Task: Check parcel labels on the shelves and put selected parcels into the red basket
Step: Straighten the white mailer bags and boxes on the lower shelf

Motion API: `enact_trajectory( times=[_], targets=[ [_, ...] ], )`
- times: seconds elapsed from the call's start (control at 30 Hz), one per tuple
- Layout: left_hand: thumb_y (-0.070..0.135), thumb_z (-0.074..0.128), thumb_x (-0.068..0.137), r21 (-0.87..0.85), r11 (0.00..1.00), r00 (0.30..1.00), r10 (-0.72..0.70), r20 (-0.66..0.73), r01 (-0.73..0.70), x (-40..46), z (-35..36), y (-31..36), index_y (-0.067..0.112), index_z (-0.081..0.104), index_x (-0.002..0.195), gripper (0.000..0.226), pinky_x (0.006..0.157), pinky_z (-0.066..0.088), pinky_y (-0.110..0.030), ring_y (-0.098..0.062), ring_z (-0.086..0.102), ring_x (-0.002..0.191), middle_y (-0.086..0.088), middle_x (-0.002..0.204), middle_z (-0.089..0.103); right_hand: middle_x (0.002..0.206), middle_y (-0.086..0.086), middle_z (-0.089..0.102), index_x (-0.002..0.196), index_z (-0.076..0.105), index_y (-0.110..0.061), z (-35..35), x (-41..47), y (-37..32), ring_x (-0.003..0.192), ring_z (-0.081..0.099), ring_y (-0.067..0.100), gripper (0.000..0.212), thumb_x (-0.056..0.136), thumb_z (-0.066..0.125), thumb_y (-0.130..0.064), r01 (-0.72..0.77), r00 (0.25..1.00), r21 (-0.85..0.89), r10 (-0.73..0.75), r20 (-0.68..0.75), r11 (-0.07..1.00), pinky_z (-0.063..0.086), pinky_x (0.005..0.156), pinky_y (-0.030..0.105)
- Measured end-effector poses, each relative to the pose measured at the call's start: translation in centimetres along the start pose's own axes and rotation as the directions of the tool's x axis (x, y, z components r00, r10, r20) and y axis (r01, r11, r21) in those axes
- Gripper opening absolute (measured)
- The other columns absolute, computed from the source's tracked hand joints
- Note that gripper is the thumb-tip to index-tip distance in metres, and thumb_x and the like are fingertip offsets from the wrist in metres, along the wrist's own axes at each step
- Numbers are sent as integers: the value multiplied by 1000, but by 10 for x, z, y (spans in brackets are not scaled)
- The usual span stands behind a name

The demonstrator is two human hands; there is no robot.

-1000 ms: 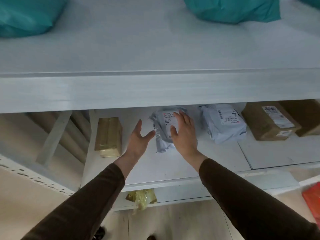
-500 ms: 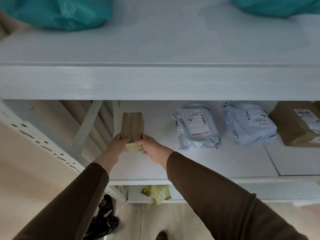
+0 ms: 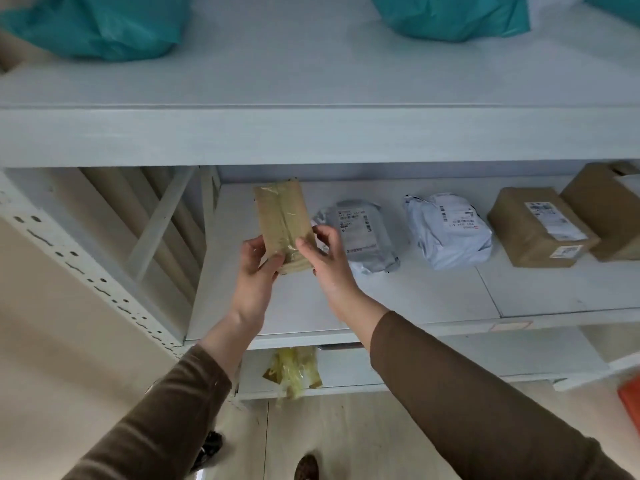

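Observation:
A small brown taped box [image 3: 282, 216] is held up above the middle shelf [image 3: 398, 299], its taped face toward me with no label showing. My left hand [image 3: 254, 271] grips its lower left corner and my right hand [image 3: 323, 258] grips its lower right edge. Behind my right hand a grey mailer bag [image 3: 360, 233] lies on the shelf with its label up. A white mailer bag [image 3: 450, 230] lies further right, then a brown carton [image 3: 540, 226] with a label. A sliver of the red basket [image 3: 631, 407] shows at the right edge.
Two teal bags [image 3: 100, 26] [image 3: 450, 15] sit on the top shelf [image 3: 311, 133]. A second carton [image 3: 609, 209] stands at the far right. A yellow plastic parcel [image 3: 294, 370] lies on the lowest shelf. A perforated shelf upright [image 3: 86, 271] runs down the left.
My hands left the grey mailer bag, moved left to the small brown box, took hold of it and lifted it off the shelf, turning it upright.

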State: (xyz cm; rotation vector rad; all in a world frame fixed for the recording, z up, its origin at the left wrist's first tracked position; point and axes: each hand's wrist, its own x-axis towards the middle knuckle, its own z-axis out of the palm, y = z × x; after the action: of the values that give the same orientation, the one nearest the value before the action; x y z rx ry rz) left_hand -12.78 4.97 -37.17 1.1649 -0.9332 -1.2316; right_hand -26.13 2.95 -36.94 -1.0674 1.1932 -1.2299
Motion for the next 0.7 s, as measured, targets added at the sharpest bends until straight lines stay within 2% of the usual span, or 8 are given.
enact_trajectory(
  times=[0.13,0.23,0.3,0.37,0.47,0.53,0.6,0.7],
  targets=[
    [14,53,108,-14,997,993,74,88,-73,-47,38,3,18,53,108,4,99,47,-36,-15,59,108,-5,119,61,121,-2,66,114,56,-25,-50,-37,-14,100,67,11,29,91,73,-25,-24,997,147,34,-69,989,53,87,34],
    [12,56,106,-57,996,992,76,99,-71,-74,56,-1,13,55,110,4,97,45,-36,-17,58,111,-2,123,61,122,1,68,116,58,-27,-86,-70,-19,114,66,26,20,97,65,-29,-156,983,357,180,-33,921,54,92,46],
    [21,68,97,-79,997,993,-4,120,13,-91,66,-2,16,50,133,40,102,48,-35,-16,60,124,1,140,60,133,5,68,131,60,-23,-107,-92,-21,121,64,33,36,100,58,-41,-269,958,489,282,48,830,57,93,47],
    [34,74,87,-85,984,972,-139,190,157,-106,75,-2,26,40,150,72,113,43,-41,-20,59,133,-1,146,61,136,9,67,139,61,-20,-124,-113,-21,125,63,35,49,100,53,-49,-331,940,539,321,115,774,56,99,48],
    [45,79,83,-12,958,895,-263,360,286,-125,87,-3,28,31,160,93,119,38,-49,-23,60,133,0,143,66,134,13,68,136,65,-17,-146,-140,-20,118,64,33,52,101,47,-51,-355,934,582,310,181,731,53,103,47],
    [46,76,86,2,957,860,-263,437,291,-139,96,-1,26,37,159,85,115,44,-47,-22,62,129,-1,143,66,133,15,68,135,65,-15,-156,-153,-18,114,64,33,52,102,44,-50,-365,930,603,306,204,709,54,100,47],
    [42,72,89,16,968,862,-231,452,251,-152,107,0,30,48,152,68,108,49,-43,-20,64,123,0,141,68,138,17,65,138,62,-14,-165,-164,-15,117,63,34,55,103,42,-51,-374,927,610,310,212,699,58,95,46],
    [37,73,86,-20,972,882,-205,424,235,-171,120,2,27,48,151,70,102,50,-40,-16,69,115,0,133,72,139,16,64,141,60,-15,-179,-176,-12,115,66,32,55,104,42,-51,-369,928,579,316,196,727,61,89,45]
  ],
)
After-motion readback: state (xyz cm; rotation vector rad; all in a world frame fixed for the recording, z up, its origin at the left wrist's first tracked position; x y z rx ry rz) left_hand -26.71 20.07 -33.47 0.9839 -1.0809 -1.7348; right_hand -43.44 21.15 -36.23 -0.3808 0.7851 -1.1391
